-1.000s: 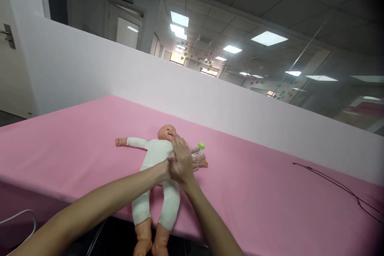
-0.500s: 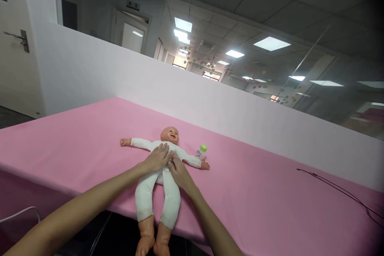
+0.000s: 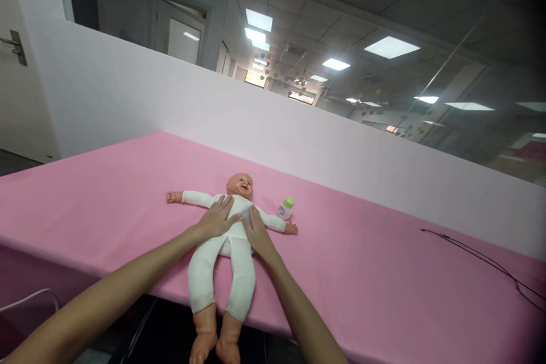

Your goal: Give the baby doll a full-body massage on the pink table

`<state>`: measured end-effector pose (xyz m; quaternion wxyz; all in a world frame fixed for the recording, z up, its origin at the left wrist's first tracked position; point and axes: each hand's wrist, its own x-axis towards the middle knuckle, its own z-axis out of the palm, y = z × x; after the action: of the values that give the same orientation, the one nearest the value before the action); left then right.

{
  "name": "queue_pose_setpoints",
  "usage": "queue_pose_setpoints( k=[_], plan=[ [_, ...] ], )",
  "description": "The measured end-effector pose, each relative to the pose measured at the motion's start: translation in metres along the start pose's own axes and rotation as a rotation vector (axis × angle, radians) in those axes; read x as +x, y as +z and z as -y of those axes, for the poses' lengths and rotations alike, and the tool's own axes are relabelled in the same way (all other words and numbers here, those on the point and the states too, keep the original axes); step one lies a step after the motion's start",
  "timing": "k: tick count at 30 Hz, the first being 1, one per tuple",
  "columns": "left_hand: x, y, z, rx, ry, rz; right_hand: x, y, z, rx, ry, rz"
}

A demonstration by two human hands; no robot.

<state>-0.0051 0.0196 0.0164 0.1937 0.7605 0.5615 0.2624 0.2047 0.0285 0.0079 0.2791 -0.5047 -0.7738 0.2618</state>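
Note:
A baby doll (image 3: 242, 281) with a white cloth body lies on its back, arms spread wide and feet hanging past the near table edge. My left hand (image 3: 216, 218) rests flat on the left side of its chest, fingers stretched towards the shoulder. On the right side of the chest lies my right hand (image 3: 257, 232), also flat with its fingers extended. The thumbs point towards each other over the middle of the torso. Just beyond the doll's arm on the right stands a small jar (image 3: 285, 209) with a green lid.
A pink cover (image 3: 362, 273) spreads over the table. Thin black cables (image 3: 478, 259) lie at the right. Behind the table runs a low white wall (image 3: 324, 148) with glass above it. A white cable (image 3: 32, 297) hangs at the lower left, and a door (image 3: 25, 91) stands far left.
My hands have moved apart from the middle of the doll's chest, one to each side. The view has shifted slightly; the doll and jar stay in place.

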Motion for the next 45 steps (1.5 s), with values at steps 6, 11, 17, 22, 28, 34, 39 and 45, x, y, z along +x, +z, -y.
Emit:
queue_pose_setpoints(
  k=[6, 11, 17, 22, 28, 34, 39, 45],
  plan=[
    [-0.04, -0.003, -0.011, 0.021, 0.049, 0.128, -0.037, -0.011, 0.026, -0.047, 0.039, 0.149],
    [-0.021, 0.006, -0.032, 0.083, 0.129, 0.091, -0.009, 0.005, 0.025, -0.084, -0.14, 0.16],
    [0.007, 0.006, -0.024, 0.059, 0.01, 0.007, 0.02, 0.012, 0.005, -0.055, 0.049, -0.065],
    [0.003, 0.007, -0.012, 0.021, -0.055, -0.022, 0.0, 0.001, 0.005, -0.081, 0.125, -0.012],
    [-0.032, 0.003, 0.005, -0.03, -0.053, 0.064, -0.044, -0.014, 0.031, -0.062, 0.125, 0.125],
    [-0.035, 0.0, 0.003, -0.016, 0.17, 0.149, -0.027, 0.003, 0.056, -0.03, -0.093, 0.155],
    [0.001, 0.003, 0.016, -0.078, 0.024, 0.045, 0.009, 0.014, 0.041, -0.088, -0.066, 0.004],
    [-0.01, 0.01, 0.021, -0.063, -0.092, -0.065, -0.008, 0.008, 0.025, -0.07, 0.099, -0.051]
  ],
)
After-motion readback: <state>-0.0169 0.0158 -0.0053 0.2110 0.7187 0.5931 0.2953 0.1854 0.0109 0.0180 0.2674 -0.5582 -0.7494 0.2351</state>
